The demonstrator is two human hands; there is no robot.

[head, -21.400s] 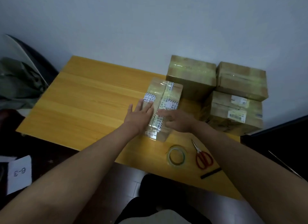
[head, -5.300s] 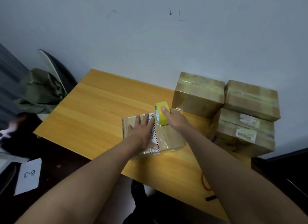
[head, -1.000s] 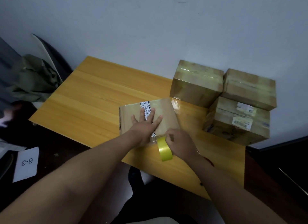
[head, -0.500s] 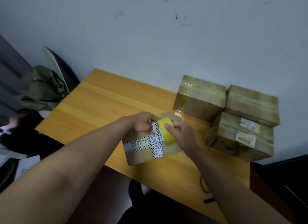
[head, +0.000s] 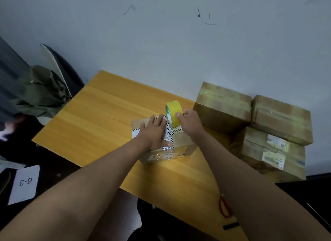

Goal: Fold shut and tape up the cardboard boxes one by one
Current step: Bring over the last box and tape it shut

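Cardboard box under work lay flat near the middle of the wooden table, closer to its front edge than its far edge, its top crossed by black-and-white striped tape; off the table's left edge a green cloth was draped over a chair, and a white card marked 6-3 lay on the dark floor below; the left hand pressed flat on the box's top, fingers straight and spread, holding nothing; just right of it the yellow tape roll stood on edge at the box's far edge; the right hand gripped that roll, thumb and fingers curled round it; three sealed boxes were grouped at the table's far right corner, one stacked upon another; red scissor handles showed near the front right edge, partly hidden by the right forearm
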